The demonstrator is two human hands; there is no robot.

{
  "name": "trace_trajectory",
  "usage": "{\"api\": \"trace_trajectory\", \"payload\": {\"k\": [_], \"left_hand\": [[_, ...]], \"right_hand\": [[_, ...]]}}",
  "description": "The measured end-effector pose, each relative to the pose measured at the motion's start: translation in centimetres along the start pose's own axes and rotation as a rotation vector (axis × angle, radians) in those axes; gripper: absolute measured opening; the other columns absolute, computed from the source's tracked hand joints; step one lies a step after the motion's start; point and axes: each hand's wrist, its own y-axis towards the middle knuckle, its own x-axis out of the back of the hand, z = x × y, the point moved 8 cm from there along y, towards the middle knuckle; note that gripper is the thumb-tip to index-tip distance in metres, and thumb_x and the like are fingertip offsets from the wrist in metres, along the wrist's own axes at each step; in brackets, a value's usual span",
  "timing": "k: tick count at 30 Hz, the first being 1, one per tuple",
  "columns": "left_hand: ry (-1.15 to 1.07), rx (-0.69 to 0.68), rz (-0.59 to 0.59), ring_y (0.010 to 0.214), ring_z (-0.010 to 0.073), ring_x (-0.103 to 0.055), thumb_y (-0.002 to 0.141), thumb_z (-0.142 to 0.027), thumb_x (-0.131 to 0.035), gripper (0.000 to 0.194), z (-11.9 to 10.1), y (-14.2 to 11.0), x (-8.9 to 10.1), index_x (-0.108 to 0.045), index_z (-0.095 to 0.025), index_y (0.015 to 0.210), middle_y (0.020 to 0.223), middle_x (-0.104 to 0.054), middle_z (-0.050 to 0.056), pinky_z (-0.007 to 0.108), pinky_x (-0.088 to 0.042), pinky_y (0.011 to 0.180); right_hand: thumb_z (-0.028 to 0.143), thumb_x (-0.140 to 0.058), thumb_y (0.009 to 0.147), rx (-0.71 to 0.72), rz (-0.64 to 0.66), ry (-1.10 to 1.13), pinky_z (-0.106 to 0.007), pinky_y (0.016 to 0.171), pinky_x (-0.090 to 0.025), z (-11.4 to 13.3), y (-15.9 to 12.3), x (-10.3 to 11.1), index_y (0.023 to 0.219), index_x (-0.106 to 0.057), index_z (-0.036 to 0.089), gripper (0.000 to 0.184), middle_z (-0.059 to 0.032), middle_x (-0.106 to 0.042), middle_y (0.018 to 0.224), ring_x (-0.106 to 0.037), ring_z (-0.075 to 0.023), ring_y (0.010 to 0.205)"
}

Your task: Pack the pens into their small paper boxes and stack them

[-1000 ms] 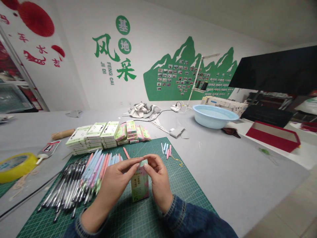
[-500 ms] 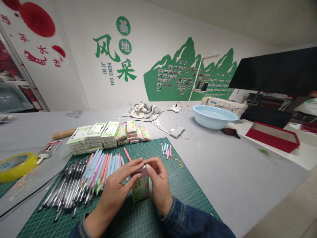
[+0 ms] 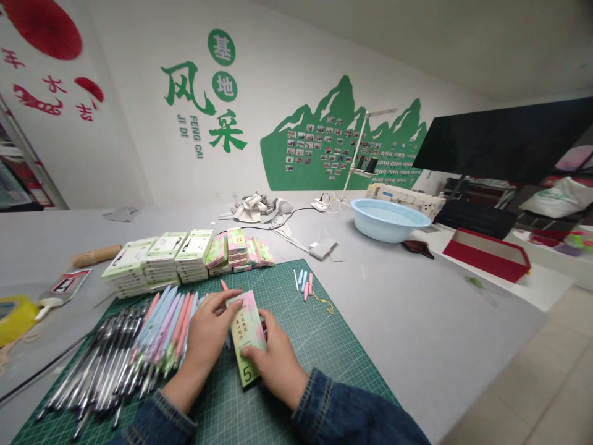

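Between my hands is a slim pink and green box [image 3: 248,337] marked with a 5, tilted over the green cutting mat [image 3: 343,364]. My left hand [image 3: 206,337] has its fingers closed on the box's upper left edge. With the thumb on its front face, my right hand [image 3: 275,361] grips the lower right side; the fingers behind are hidden. Left of the box, many pens lie in a spread: coloured ones [image 3: 169,327] and clear ones with black parts [image 3: 99,352]. Part of a red pen [image 3: 224,285] shows just beyond my left hand.
Stacked white and green boxes [image 3: 160,256] and smaller pink and green boxes [image 3: 237,247] line the mat's far edge. Small pen pieces [image 3: 306,284] lie right. A blue basin [image 3: 389,222], yellow tape roll [image 3: 16,318], glue tube [image 3: 65,287] and crumpled cloth [image 3: 262,208] are on the table.
The box stood upright with my fingers at its top; now it is tilted back, its front showing. My right hand has slid down to its lower side. The view has turned slightly right.
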Motion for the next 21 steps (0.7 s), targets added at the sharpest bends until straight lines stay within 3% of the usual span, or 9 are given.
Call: {"api": "trace_trajectory", "payload": {"k": [3,6,8,11,14,17,19,21], "left_hand": [[0.057,0.004,-0.015,0.101,0.0262,-0.066,0.085,-0.053,-0.06,0.052,1.4,0.0,-0.5,-0.063,-0.019,0.124,0.121,-0.066,0.011,0.041,-0.056,0.086],[0.145,-0.146,-0.044,0.119,0.0283,-0.058,0.089,-0.048,-0.056,0.049,0.4,-0.7,-0.4,-0.057,-0.02,0.129,0.135,-0.057,0.012,0.045,-0.053,0.097],[0.185,-0.239,-0.021,0.127,0.0283,-0.053,0.092,-0.041,-0.053,0.039,-0.6,-1.2,-0.5,-0.06,-0.022,0.125,0.137,-0.056,0.011,0.047,-0.049,0.102],[0.253,-0.305,-0.018,0.129,0.0279,-0.052,0.094,-0.034,-0.049,0.031,-1.5,-1.3,0.1,-0.064,-0.021,0.117,0.133,-0.06,0.011,0.049,-0.044,0.107],[0.351,-0.348,-0.086,0.125,0.0283,-0.054,0.094,-0.031,-0.046,0.029,-1.9,-0.6,1.7,-0.067,-0.019,0.111,0.129,-0.062,0.012,0.05,-0.041,0.109],[0.46,-0.359,-0.143,0.119,0.0295,-0.057,0.091,-0.026,-0.046,0.03,-1.6,0.7,3.3,-0.068,-0.015,0.109,0.122,-0.066,0.013,0.05,-0.042,0.107],[0.533,-0.344,-0.129,0.115,0.0301,-0.059,0.089,-0.023,-0.047,0.031,-1.0,1.4,3.7,-0.068,-0.013,0.109,0.117,-0.069,0.014,0.05,-0.044,0.105],[0.603,-0.353,-0.07,0.116,0.0307,-0.058,0.089,-0.022,-0.048,0.033,-0.3,1.7,3.1,-0.068,-0.011,0.112,0.118,-0.07,0.015,0.05,-0.043,0.106]], "right_hand": [[0.011,-0.067,0.075,-0.072,-0.05,-0.093,-0.031,0.079,-0.057,-1.2,2.3,1.6,0.123,-0.062,0.018,0.049,-0.0039,-0.074,0.1,-0.071,-0.0204,0.086],[0.013,-0.061,0.082,-0.085,-0.191,-0.214,-0.036,0.095,-0.052,-2.2,5.4,5.0,0.132,-0.056,0.012,0.051,-0.0127,-0.07,0.118,-0.068,-0.0243,0.105],[0.015,-0.057,0.086,-0.08,-0.271,-0.32,-0.042,0.109,-0.041,-2.7,7.0,7.1,0.14,-0.05,0.009,0.054,-0.0185,-0.06,0.135,-0.056,-0.0293,0.126],[0.013,-0.052,0.089,-0.068,-0.298,-0.46,-0.046,0.111,-0.036,-3.2,7.8,8.5,0.141,-0.051,0.008,0.053,-0.0219,-0.058,0.135,-0.049,-0.0336,0.133],[0.014,-0.051,0.091,-0.029,-0.303,-0.584,-0.05,0.11,-0.035,-2.8,7.2,8.5,0.143,-0.052,0.014,0.052,-0.0227,-0.054,0.137,-0.042,-0.0377,0.138],[0.02,-0.056,0.092,0.033,-0.303,-0.677,-0.055,0.116,-0.023,-2.0,6.4,7.7,0.14,-0.057,0.022,0.048,-0.0185,-0.045,0.149,-0.024,-0.0416,0.147],[0.03,-0.063,0.091,0.089,-0.261,-0.754,-0.057,0.119,-0.014,-1.6,6.1,6.7,0.139,-0.059,0.027,0.048,-0.0127,-0.04,0.156,-0.018,-0.0418,0.15],[0.036,-0.067,0.089,0.141,-0.192,-0.852,-0.056,0.12,-0.01,-1.6,6.0,5.6,0.138,-0.059,0.029,0.05,-0.0096,-0.041,0.157,-0.023,-0.0401,0.149]]}}
